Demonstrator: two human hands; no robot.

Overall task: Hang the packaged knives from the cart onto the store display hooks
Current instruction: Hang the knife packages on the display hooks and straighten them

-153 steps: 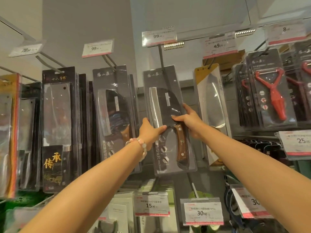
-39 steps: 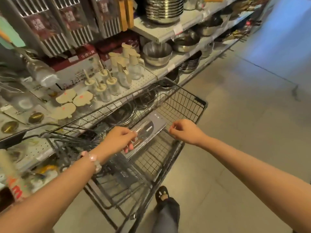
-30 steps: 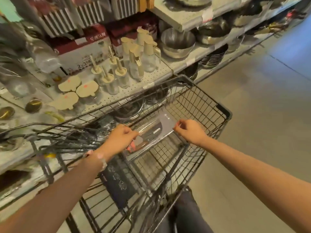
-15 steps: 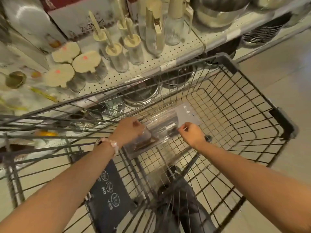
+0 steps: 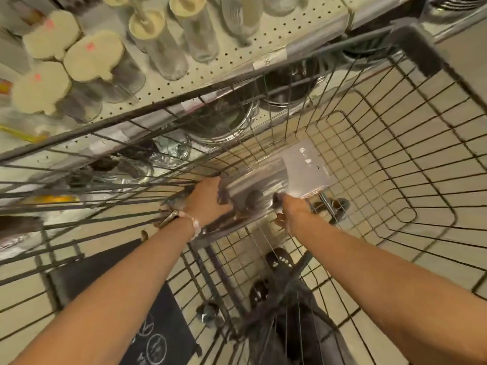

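Low against the cart's (image 5: 411,40) left wall, both hands, left (image 5: 208,200) and right (image 5: 292,212), seemingly grip the knife pack's (image 5: 276,177) near end to lift it level.

1. We grip a packaged knife (image 5: 274,180) inside the wire cart (image 5: 411,38), left hand (image 5: 208,201) at its left edge, right hand (image 5: 292,210) at its near edge.
2. Glass jars (image 5: 87,61) stand on the far-left shelf (image 5: 237,59).

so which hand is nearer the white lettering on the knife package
Right. The right hand grips the knife package's edge just below the lettering; the left hand holds the opposite, farther edge.
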